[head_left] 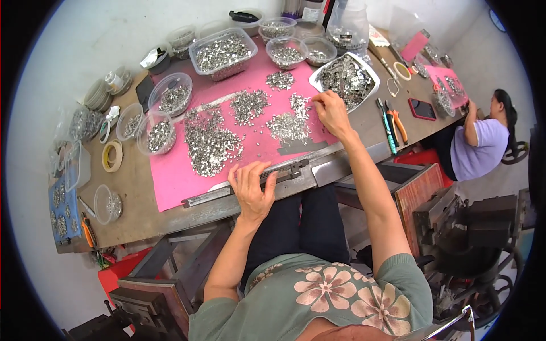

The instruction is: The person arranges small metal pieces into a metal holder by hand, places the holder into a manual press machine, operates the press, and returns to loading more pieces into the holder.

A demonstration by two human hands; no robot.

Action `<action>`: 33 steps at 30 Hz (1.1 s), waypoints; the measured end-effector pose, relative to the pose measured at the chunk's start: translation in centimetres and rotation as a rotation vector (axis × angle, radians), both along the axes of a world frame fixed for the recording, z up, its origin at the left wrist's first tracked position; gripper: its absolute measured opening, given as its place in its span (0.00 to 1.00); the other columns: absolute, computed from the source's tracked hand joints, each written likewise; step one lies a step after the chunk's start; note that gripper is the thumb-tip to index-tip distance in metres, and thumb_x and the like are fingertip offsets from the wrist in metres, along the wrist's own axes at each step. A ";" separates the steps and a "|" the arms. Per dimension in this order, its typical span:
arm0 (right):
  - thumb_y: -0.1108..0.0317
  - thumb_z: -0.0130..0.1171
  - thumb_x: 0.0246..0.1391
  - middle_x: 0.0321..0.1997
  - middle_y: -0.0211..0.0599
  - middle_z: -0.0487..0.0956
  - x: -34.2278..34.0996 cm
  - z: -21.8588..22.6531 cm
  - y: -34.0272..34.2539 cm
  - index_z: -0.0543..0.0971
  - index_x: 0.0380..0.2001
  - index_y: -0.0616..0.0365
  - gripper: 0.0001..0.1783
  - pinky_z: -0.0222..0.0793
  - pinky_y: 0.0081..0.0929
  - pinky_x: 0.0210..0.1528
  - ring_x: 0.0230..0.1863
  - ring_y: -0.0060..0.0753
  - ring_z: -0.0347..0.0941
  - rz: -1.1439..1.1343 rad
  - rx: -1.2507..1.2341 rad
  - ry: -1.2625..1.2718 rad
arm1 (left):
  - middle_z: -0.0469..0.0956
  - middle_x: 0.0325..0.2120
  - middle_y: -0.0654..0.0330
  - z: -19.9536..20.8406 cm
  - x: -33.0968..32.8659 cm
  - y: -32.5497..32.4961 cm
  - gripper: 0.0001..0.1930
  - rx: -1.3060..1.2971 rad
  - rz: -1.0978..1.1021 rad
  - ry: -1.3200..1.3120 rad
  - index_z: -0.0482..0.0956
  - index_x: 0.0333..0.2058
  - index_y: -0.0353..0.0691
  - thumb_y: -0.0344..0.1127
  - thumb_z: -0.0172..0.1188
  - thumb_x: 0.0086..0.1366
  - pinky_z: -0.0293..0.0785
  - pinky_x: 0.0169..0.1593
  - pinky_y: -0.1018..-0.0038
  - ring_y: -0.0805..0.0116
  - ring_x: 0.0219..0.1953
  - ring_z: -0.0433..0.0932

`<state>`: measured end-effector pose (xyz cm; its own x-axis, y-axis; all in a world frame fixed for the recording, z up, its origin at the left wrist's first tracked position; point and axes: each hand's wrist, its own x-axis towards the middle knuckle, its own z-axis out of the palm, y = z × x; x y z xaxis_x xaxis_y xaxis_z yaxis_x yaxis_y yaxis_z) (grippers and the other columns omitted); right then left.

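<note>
My left hand [251,186] is at the front edge of the bench, its fingers and thumb around the left part of a dark slotted metal strip [284,172]. The strip lies along a long metal rail [213,196]. My right hand [333,116] has its thumb and forefinger pinched together just right of a small pile of shiny metal pieces [300,105]; whatever is in the pinch is too small to make out. Left of it, more thin bright pieces [287,129] are spread on a pink sheet [169,181]. Larger heaps of small metal parts [210,149] cover the sheet's left half.
A white tray [372,85] of dark metal parts stands beyond my right hand. Clear tubs [250,54] of parts line the back. Pliers [400,126] and a phone [422,109] lie at right; tape [112,156] at left. Another person [480,142] sits further right.
</note>
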<state>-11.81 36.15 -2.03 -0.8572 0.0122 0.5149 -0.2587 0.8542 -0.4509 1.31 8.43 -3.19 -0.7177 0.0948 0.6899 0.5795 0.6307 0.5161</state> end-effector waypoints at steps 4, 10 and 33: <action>0.71 0.62 0.54 0.35 0.46 0.79 -1.6 -0.4 0.0 0.85 0.34 0.60 0.06 0.71 0.45 0.47 0.41 0.51 0.76 0.017 -0.041 -0.039 | 0.79 0.39 0.60 -0.3 0.3 -0.4 0.13 0.016 -0.013 -0.006 0.78 0.45 0.42 0.31 0.67 0.62 0.60 0.62 0.54 0.60 0.44 0.77; 0.71 0.63 0.54 0.36 0.49 0.79 -2.6 -0.2 -0.3 0.84 0.34 0.60 0.06 0.71 0.49 0.47 0.41 0.55 0.76 0.076 0.053 -0.103 | 0.79 0.39 0.59 -0.1 0.6 -0.4 0.12 0.015 -0.007 -0.008 0.78 0.45 0.42 0.28 0.65 0.62 0.60 0.62 0.54 0.60 0.43 0.78; 0.77 0.66 0.52 0.34 0.35 0.81 13.8 1.7 -8.8 0.82 0.34 0.61 0.05 0.71 0.31 0.41 0.37 0.36 0.78 0.275 -0.384 -0.119 | 0.80 0.38 0.61 -0.5 0.1 -0.2 0.13 0.085 -0.018 0.013 0.79 0.44 0.43 0.24 0.63 0.61 0.58 0.64 0.55 0.63 0.41 0.78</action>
